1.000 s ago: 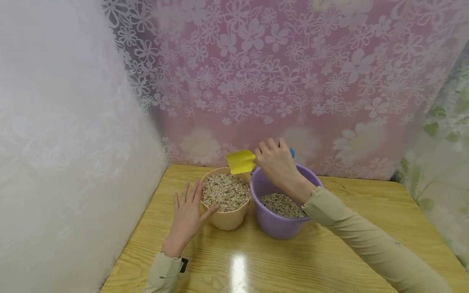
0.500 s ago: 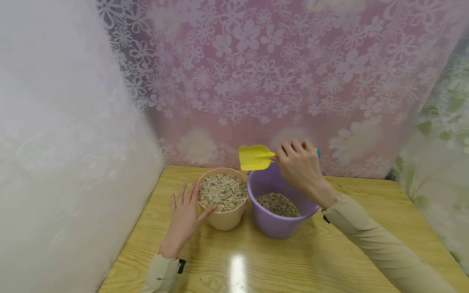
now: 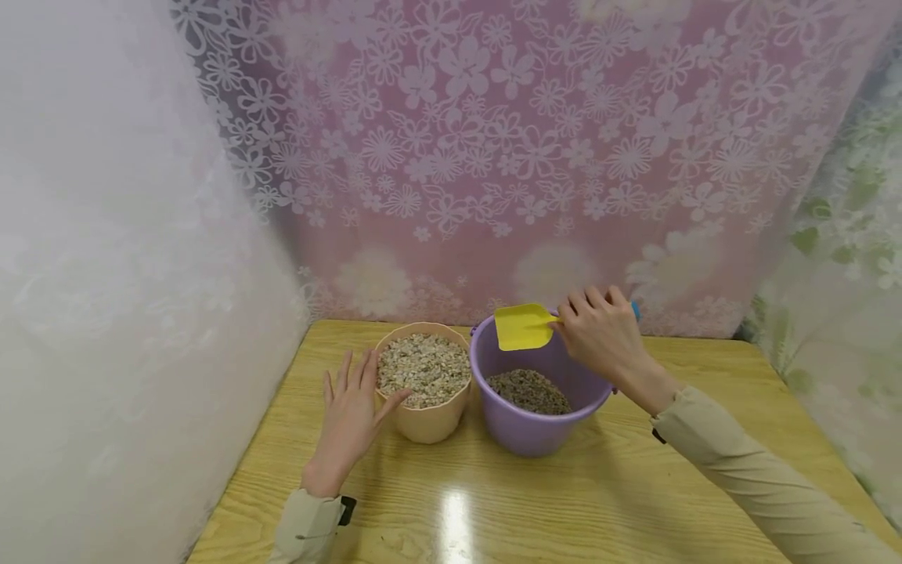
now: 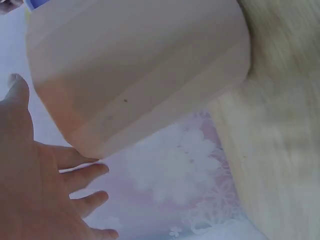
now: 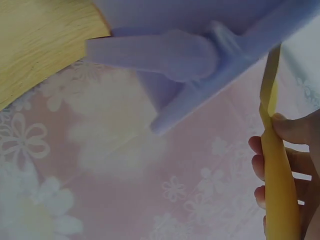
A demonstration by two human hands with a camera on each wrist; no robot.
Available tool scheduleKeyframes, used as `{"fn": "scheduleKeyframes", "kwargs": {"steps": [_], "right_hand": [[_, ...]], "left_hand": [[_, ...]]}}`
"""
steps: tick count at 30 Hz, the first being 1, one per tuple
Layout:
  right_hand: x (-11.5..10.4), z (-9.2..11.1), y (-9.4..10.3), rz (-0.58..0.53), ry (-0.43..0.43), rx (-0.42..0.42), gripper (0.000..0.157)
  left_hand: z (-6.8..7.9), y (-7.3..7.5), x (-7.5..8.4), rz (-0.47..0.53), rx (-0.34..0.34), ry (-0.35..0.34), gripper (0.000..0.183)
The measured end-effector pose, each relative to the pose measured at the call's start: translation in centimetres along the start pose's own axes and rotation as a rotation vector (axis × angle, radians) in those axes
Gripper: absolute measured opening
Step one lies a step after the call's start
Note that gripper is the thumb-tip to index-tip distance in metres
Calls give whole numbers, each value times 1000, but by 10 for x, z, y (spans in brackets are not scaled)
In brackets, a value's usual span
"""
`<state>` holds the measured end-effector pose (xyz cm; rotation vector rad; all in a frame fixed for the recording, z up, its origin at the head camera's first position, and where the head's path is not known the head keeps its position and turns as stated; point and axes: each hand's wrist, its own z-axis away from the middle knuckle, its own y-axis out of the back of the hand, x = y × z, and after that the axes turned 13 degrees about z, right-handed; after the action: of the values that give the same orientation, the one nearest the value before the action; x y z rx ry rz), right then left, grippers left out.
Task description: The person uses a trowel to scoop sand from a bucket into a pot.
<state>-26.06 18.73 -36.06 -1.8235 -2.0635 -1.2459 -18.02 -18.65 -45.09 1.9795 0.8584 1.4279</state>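
Note:
My right hand (image 3: 599, 333) grips the handle of a yellow toy shovel (image 3: 524, 327) with a blue handle end. Its blade hangs over the back of a purple bucket (image 3: 532, 435), and no gravel shows on it. Dark, fine gravel (image 3: 530, 391) lies low in that bucket. To the left stands a peach pot (image 3: 428, 425), filled near its rim with pale gravel (image 3: 423, 368). My left hand (image 3: 350, 415) rests against the pot's left side, fingers spread and straight. In the right wrist view, fingers and thumb wrap the yellow handle (image 5: 279, 185).
Both containers stand side by side on a wooden table (image 3: 395, 501). A pink flowered cloth (image 3: 451, 157) hangs close behind them. A white cloth (image 3: 127, 274) borders the left side, and a leaf-patterned cloth (image 3: 838, 258) the right.
My right hand has carried the shovel rightward, from above the peach pot's back edge to over the purple bucket, lowering it lately. The left hand keeps its place on the pot.

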Motion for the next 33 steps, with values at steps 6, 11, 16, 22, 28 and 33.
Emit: {"fn": "scheduleKeyframes", "kwargs": {"steps": [6, 11, 16, 22, 28, 33], "right_hand": [[-3, 12, -12, 70, 109, -59, 35], [-9, 16, -28, 149, 230, -87, 24], [-16, 19, -40, 203, 336, -102, 14], [-22, 22, -53, 246, 453, -136, 23], [-28, 22, -60, 336, 543, -210, 26], [-32, 22, -62, 297, 581, -195, 27]], "left_hand": [[-10, 1, 25, -9, 32, -43, 89], [-17, -8, 49, -17, 25, -137, 86], [-18, -22, 71, -49, -2, -213, 84], [-21, -41, 95, -82, -75, -265, 90], [-26, -58, 103, -100, -123, -295, 95], [-27, -63, 102, -99, -134, -275, 101]]}}
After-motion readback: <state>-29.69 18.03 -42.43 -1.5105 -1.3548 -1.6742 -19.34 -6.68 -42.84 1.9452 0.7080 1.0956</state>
